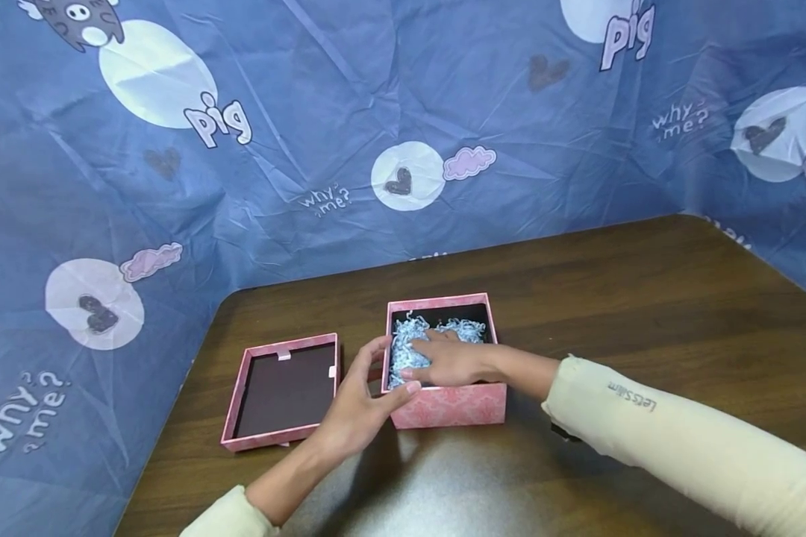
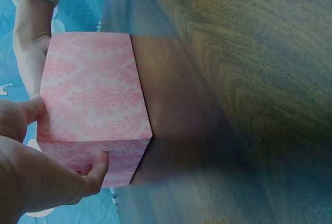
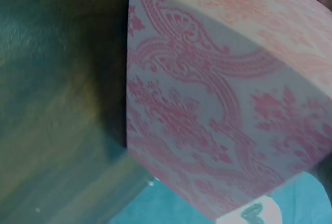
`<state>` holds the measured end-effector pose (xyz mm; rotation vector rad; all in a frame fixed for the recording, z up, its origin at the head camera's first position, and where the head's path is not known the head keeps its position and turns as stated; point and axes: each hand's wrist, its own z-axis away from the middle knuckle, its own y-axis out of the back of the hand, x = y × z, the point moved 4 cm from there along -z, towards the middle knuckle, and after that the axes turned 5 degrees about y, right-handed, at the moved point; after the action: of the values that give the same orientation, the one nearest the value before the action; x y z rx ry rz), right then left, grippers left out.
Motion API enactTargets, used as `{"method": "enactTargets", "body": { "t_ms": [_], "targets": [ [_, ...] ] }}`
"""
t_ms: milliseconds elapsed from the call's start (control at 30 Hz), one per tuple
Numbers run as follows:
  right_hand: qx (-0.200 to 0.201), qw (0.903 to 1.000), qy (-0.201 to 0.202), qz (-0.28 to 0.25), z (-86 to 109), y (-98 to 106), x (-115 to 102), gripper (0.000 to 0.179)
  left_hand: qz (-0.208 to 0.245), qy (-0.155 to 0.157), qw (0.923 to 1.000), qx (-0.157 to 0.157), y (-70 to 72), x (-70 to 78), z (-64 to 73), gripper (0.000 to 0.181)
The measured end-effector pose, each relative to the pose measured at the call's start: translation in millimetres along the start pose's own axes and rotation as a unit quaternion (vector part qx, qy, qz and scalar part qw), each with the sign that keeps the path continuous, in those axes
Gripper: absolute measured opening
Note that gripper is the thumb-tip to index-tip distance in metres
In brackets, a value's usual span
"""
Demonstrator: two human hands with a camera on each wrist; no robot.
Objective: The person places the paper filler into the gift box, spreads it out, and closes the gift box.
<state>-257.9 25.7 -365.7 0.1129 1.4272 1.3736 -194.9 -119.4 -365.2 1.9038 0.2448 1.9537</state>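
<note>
My left hand (image 1: 357, 403) grips one pink box (image 1: 451, 406); my right hand (image 1: 455, 362), fingers outstretched, touches blue shreds (image 1: 469, 329) inside; one lid (image 1: 285, 391) lies nearby.

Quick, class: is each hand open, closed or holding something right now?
Left hand: holding the pink box at its near left corner.
Right hand: open, on the blue shredded paper inside.

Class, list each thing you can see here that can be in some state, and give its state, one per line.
Pink box: upright, uncovered
Lid: off, lying inside-up left of the box
Blue shredded paper: crinkled, inside the box
Left hand: holding the box's near left corner
Right hand: inside the box, touching the paper
Backdrop: hanging, creased
</note>
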Motion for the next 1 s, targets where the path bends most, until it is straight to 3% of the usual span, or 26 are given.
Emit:
{"method": "enactTargets", "body": {
  "t_ms": [267,567,1000],
  "targets": [
    [0.033,0.9982,0.019,0.046,18.6,19,-13,0.067,0.011,-0.001,0.9999,-0.003,-0.4,0.1,0.3,0.071],
    [0.096,0.9939,0.040,0.036,33.7,41,-23,0.064,0.003,-0.016,0.9999,0.003,0.2,0.6,-0.2,0.070],
    [0.136,0.9870,0.084,0.016,43.4,41,-35,0.061,0.000,-0.005,1.0000,0.001,0.5,-1.2,-0.7,0.071]
  ]
}}
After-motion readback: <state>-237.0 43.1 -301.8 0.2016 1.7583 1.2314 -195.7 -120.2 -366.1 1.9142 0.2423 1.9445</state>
